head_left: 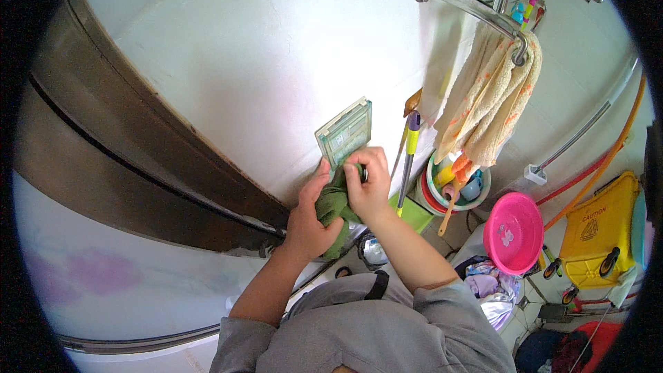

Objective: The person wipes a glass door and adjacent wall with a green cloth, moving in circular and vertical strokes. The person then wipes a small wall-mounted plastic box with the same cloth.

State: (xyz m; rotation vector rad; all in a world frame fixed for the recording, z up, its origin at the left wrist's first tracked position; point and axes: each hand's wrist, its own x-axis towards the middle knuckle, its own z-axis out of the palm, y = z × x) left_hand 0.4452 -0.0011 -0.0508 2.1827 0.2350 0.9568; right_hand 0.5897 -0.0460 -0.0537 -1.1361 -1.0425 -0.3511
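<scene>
A green cloth (331,210) is bunched between my two hands. My left hand (308,223) grips its lower part, with a fingertip at the bottom edge of a small greenish, see-through plastic panel with a pale frame (344,132). My right hand (369,181) pinches the upper end of the cloth right below that panel. The panel stands tilted in front of the white wall (248,62); whether it is fixed there or held cannot be told. Part of its lower edge is hidden by my fingers and the cloth.
A brown-trimmed curved edge (155,134) runs along the left. To the right, a towel (487,98) hangs from a metal rack (466,2). Below it are a long handle (411,150), a filled bucket (434,191), a pink basin (513,233) and a yellow wheeled bucket (595,238).
</scene>
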